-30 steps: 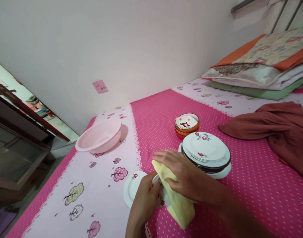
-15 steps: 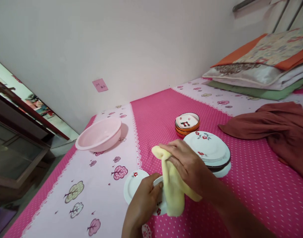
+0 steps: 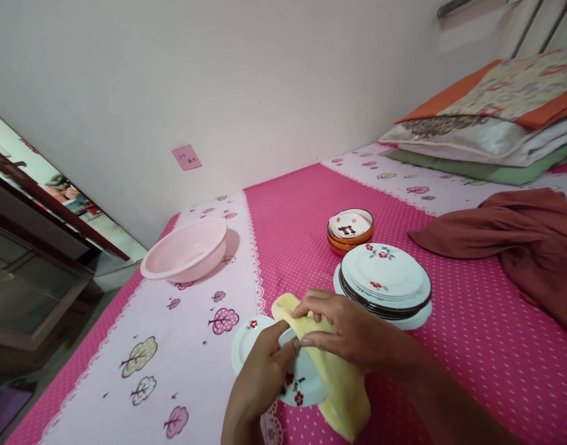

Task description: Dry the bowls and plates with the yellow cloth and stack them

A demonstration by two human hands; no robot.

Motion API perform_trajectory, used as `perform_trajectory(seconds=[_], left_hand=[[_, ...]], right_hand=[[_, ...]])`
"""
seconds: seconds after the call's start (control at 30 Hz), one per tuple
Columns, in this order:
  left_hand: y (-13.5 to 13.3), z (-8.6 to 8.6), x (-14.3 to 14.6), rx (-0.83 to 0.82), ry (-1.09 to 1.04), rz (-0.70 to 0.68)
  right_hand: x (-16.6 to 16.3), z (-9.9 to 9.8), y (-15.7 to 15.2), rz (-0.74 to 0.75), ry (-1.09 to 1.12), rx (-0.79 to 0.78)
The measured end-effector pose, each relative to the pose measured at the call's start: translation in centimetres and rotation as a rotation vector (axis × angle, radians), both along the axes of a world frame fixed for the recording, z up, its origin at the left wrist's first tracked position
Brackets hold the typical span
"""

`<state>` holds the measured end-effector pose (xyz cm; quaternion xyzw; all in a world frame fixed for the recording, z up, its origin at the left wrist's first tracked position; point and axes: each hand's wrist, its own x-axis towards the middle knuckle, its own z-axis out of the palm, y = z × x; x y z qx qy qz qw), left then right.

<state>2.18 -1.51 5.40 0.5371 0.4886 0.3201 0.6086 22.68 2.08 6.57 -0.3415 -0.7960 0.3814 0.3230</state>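
My left hand (image 3: 263,371) grips a white plate (image 3: 306,380) with red flowers by its left edge, thumb on top. A yellow cloth (image 3: 343,395) is pinched in my right hand (image 3: 335,324) and drapes over the right edge of that plate, hanging down past it. Beneath and to the left of my left hand lies another white plate (image 3: 248,339) with a red flower, partly covered by the hand. Just beyond my right hand stands a stack of white plates (image 3: 389,272), some with dark rims.
Small orange-sided bowls (image 3: 350,228) are stacked behind the plates. A pink basin (image 3: 185,250) stands at the left on the patterned bedspread (image 3: 292,216). To the right lie a reddish-brown cloth (image 3: 506,228) and a pile of pillows (image 3: 478,136) against the wall.
My right hand has moved lower and slightly left with the yellow cloth, which now lies across the plate's edge. More of the held plate's flowered face and of the plate stack shows.
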Motion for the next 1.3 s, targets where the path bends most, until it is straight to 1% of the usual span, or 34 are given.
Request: perform_trajectory(seconds=[0.1,0.17,0.23,0.33,0.4,0.47,0.57,0.63,0.7,0.83,0.93,1.0,1.13,1.2,1.3], left_hand=[[-0.2,0.5,-0.1,-0.003,-0.059,-0.057],[-0.3,0.7,-0.1,-0.008,-0.104,-0.09],[-0.4,0.9,-0.2,-0.021,-0.129,-0.091],[-0.5,1.0,-0.6,-0.031,-0.118,-0.035],[-0.5,1.1,-1.0,-0.036,-0.124,0.014],[-0.6,1.2,-1.5,-0.052,-0.155,0.055],[-0.6,1.1,-2.2,-0.061,-0.222,0.116],[-0.4,1.0,-2.4,-0.051,-0.269,0.179],[-0.2,0.8,-2.4,-0.032,-0.308,0.268],[0.2,1.0,-1.5,-0.003,-0.399,0.514],[0.4,1.2,-0.2,0.03,-0.501,0.701],[0.4,1.1,0.8,0.057,-0.568,0.79],[0.4,0.6,2.6,0.067,-0.62,0.964],[0.3,0.6,2.9,0.084,-0.604,0.978],[0.4,0.9,1.9,0.135,-0.569,0.86]], right_hand=[[0.3,0.3,0.0,0.017,-0.03,-0.092],[0.1,0.1,-0.1,0.002,-0.061,-0.127],[-0.3,-0.2,-0.2,0.007,-0.09,-0.149],[-1.1,-0.5,-0.8,-0.011,-0.146,-0.135],[-1.4,-0.4,-1.0,-0.038,-0.182,-0.104],[-1.6,-0.2,-1.0,-0.033,-0.198,-0.095],[-1.6,0.1,-0.8,-0.012,-0.182,-0.144],[-1.7,0.0,-0.5,-0.019,-0.109,-0.211],[-1.8,-0.3,-0.3,-0.012,0.02,-0.293],[-2.8,-1.2,-0.2,0.005,0.322,-0.455],[-4.0,-1.9,-0.2,-0.064,0.507,-0.543],[-4.9,-2.4,-0.3,-0.115,0.607,-0.587],[-6.6,-3.2,-0.6,-0.197,0.705,-0.63],[-6.7,-3.3,-0.6,-0.189,0.721,-0.659],[-5.3,-3.0,-0.3,-0.091,0.68,-0.71]])
